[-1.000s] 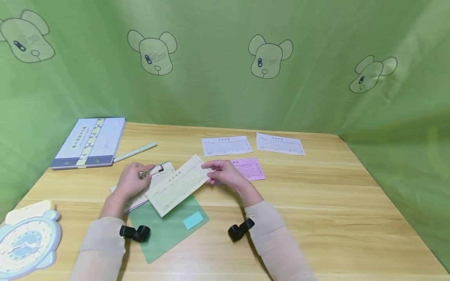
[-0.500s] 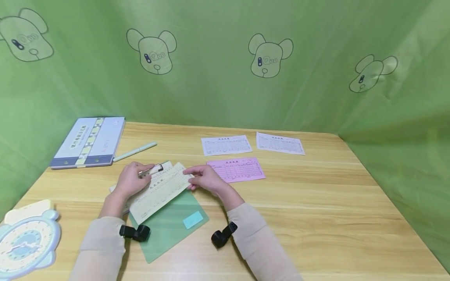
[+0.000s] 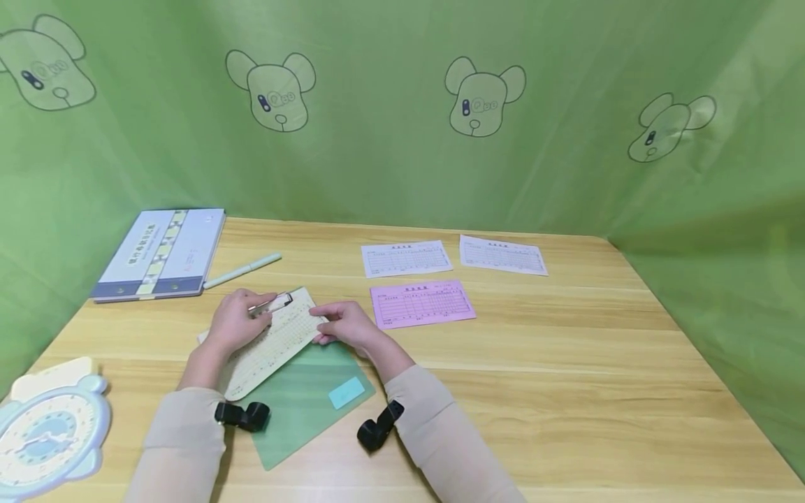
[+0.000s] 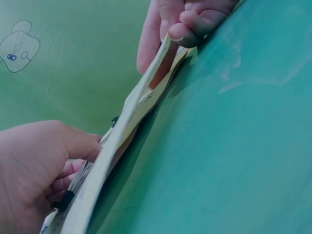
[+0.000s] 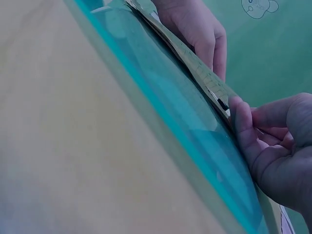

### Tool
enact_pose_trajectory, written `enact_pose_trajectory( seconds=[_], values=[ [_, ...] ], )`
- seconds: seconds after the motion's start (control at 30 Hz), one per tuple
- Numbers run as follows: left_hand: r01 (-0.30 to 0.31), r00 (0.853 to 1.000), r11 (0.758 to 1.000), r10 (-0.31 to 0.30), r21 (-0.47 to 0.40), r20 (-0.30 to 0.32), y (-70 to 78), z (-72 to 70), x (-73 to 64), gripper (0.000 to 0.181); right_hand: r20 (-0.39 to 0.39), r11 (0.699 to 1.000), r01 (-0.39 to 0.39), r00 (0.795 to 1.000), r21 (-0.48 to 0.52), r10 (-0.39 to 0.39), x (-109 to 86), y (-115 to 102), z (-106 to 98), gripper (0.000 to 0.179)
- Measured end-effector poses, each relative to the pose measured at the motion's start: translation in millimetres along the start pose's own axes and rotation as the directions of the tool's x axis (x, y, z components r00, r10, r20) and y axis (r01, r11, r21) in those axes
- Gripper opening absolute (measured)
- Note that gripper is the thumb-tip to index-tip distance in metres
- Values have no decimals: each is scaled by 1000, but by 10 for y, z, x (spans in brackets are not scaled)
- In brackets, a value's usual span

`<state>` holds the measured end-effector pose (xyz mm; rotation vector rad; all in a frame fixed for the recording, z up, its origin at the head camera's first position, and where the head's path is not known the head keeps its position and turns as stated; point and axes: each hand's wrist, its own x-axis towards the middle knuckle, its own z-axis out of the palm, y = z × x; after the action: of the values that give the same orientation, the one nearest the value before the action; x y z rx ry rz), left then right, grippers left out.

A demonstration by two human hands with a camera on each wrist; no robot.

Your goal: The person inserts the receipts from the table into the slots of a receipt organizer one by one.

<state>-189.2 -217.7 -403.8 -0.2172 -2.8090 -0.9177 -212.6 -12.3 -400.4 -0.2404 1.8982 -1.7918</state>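
Observation:
A green transparent clip folder (image 3: 295,426) with a pale blue label (image 3: 346,393) lies open on the table. My left hand (image 3: 234,323) grips the metal clip (image 3: 277,303) at its upper edge. My right hand (image 3: 344,325) pinches the right end of a pale yellow printed form slip (image 3: 270,358) between thumb and fingers. That slip lies slanted over the papers under the clip, its left part beneath my left hand. In the left wrist view, the slip (image 4: 114,139) bows up with a gap below it. Both my left hand (image 4: 44,165) and the black clip ends show there.
A pink form slip (image 3: 423,304) lies right of my right hand, with two white slips (image 3: 406,258) behind it. A light green pen (image 3: 242,270) and a blue-white notebook (image 3: 160,255) are at back left. A bear-shaped clock (image 3: 50,433) sits at front left.
My right hand has carried the yellow slip left and slightly down, over the clipped papers. The pink slip is now fully uncovered. My left hand has stayed on the clip.

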Motion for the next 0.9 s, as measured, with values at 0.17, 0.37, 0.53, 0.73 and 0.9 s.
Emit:
enact_pose_trajectory(
  seconds=[0.17,0.37,0.53,0.73,0.9],
  values=[
    [-24,1000,1000,24,2,1,11,-7,9,35,-42,1000,-5,999,-2,5,-12,-2,19,35],
    [-69,998,998,68,9,3,-9,-16,13,33,-51,999,11,999,-48,-13,-21,1,43,35],
    [-86,996,996,86,24,8,-6,-16,13,31,-63,998,6,998,-66,-10,-19,-1,52,36],
    [-109,994,993,109,41,2,-14,-14,17,30,-64,996,9,998,-87,-15,-29,-15,67,37],
    [-103,995,994,103,37,0,-21,-13,20,28,-77,996,3,997,-87,-10,-20,-28,75,38]
  ],
)
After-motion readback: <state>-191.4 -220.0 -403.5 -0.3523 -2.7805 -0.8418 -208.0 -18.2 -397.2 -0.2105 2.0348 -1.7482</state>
